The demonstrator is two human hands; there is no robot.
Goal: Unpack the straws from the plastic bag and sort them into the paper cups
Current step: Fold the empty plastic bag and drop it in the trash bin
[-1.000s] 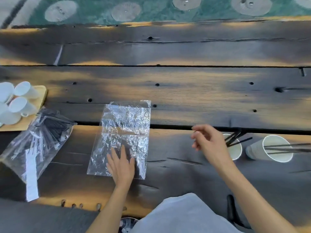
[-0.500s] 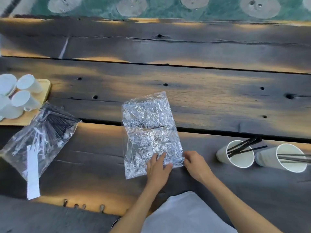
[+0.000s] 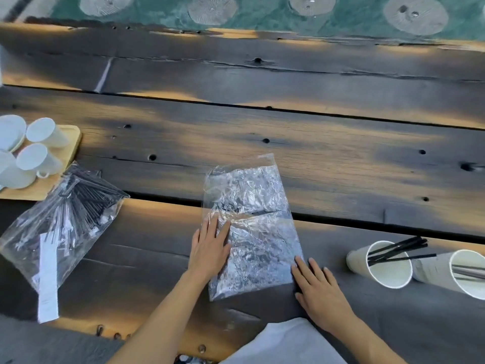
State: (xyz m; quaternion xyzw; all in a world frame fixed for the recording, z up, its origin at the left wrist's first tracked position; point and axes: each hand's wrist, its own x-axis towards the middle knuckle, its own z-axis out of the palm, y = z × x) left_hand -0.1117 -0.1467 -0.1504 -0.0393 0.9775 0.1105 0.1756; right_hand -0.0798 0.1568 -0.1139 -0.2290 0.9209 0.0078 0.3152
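A crinkled, empty clear plastic bag (image 3: pixel 249 211) lies flat on the dark wooden table (image 3: pixel 341 164) in front of me. My left hand (image 3: pixel 208 249) rests flat on its left edge, fingers spread. Flat at the bag's lower right corner is my right hand (image 3: pixel 319 292). At the right, two white paper cups stand side by side: the nearer cup (image 3: pixel 385 266) holds several black straws (image 3: pixel 399 249), and the second cup (image 3: pixel 462 271) at the frame edge holds more straws. A second clear bag (image 3: pixel 60 229), full of black straws, lies at the left.
A wooden tray (image 3: pixel 65 158) at the far left carries several white cups (image 3: pixel 39 156), some lying on their sides. A white paper strip (image 3: pixel 47 282) lies under the full bag. A green patterned surface runs beyond the table's far edge.
The empty bag has been slid from left of centre to the middle. My right hand came from near the cups down onto the bag's corner, and both hands now press it flat.
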